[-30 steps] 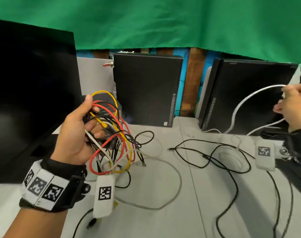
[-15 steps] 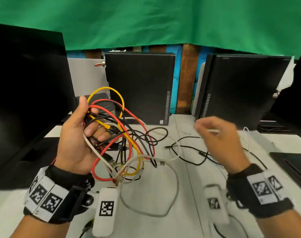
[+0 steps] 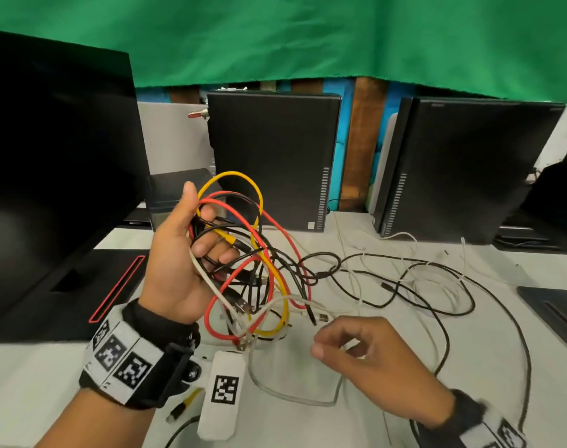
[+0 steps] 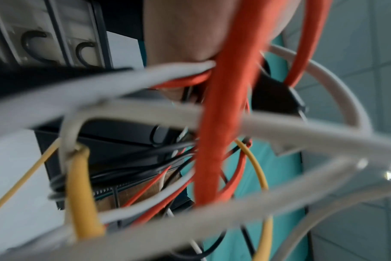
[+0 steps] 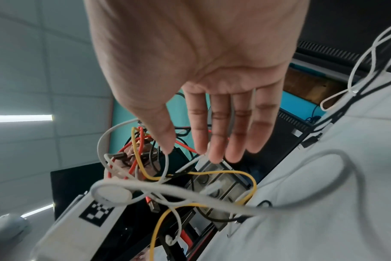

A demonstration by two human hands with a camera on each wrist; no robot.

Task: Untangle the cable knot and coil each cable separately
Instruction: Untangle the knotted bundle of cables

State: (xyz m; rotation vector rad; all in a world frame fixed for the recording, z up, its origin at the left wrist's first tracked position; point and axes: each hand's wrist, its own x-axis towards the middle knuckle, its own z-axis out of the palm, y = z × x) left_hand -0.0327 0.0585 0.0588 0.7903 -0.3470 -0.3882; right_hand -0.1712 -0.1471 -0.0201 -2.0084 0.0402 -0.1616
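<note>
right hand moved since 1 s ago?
Yes. The right hand left the right-side computer, coming down and left to the table, near the knot.

Left hand (image 3: 178, 266) raised above the table (image 3: 308, 425), fingers curled round a cable knot (image 3: 253, 260) of red, yellow, black and grey loops. Right hand (image 3: 366, 360) low and near, fingers loosely bent just below the knot's hanging ends. More white and black cables (image 3: 421, 279) sprawled on the table before two black computer towers (image 3: 272, 160)
</note>
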